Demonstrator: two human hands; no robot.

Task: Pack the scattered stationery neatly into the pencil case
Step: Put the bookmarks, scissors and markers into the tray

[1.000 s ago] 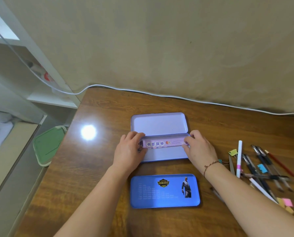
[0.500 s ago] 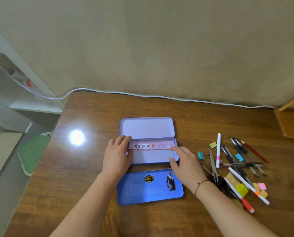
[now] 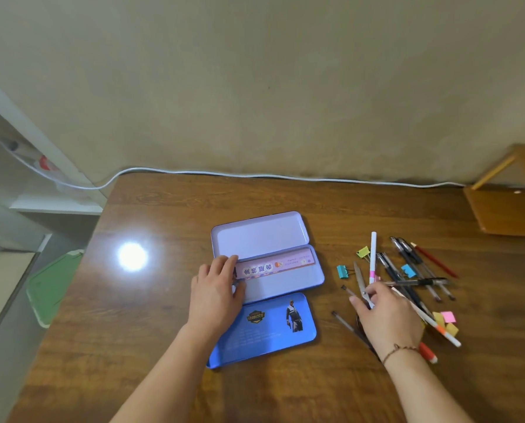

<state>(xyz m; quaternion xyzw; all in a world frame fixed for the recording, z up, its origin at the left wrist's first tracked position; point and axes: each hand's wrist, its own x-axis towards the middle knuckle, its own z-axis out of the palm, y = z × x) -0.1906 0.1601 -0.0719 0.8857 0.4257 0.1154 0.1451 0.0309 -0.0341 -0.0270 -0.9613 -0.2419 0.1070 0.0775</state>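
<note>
While the left hand [image 3: 217, 293] rests flat (holding nothing) on the case [image 3: 297, 283], the right hand [image 3: 387, 315] pinches the scissors [image 3: 360, 280].

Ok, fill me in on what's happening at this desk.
A person is packing stationery into an open pencil case. The left hand rests on the case's left end, by a pink ruler already lying inside. The right hand is on the scissors in the loose pile of pens.

three binder clips [image 3: 363, 252], one scissors [image 3: 359, 277], two hands [image 3: 217, 296]
</note>
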